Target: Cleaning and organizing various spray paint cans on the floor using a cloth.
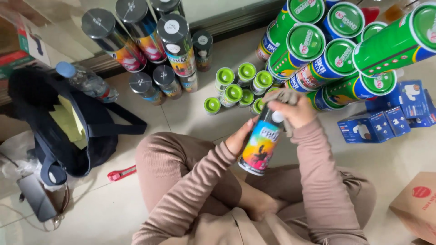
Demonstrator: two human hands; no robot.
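Item in hand: one colourful spray can (260, 147), tilted, held above our lap where we are sitting cross-legged on the tiled floor (190, 113).

Left hand (239, 138): we are cupping it around the can's body from the left side, fingers curled behind the can, so how tightly it closes we cannot tell fully; it is clearly bearing the can.

Right hand (297, 111): we are closing it over a grey cloth (284, 97) and pressing that cloth onto the can's top end. The cap under it is mostly hidden; only a bit of white shows.

Stock nearby, ahead of us:
- dark-capped spray cans (150, 41), standing in a group at upper left, colourful bodies like the one held.
- small green-capped cans (236, 88), a cluster standing just beyond the held can.
- large green-lidded cans (336, 45), stacked lying on their sides at upper right.
- blue cartons (390, 118) on the floor to the right of that stack.
- brown cardboard box (415, 206) at lower right.

Left of us: black bag (68, 131), water bottle (86, 81) standing at its far edge, red utility knife (121, 173) on the floor, a phone (36, 197) near the bag.

Progress, as we judge it: we are wiping one can, mid-stroke at its top. Which standing cans are already wiped and which are waiting cannot be told; none looks visibly different. We are judging the work as somewhere in the middle.
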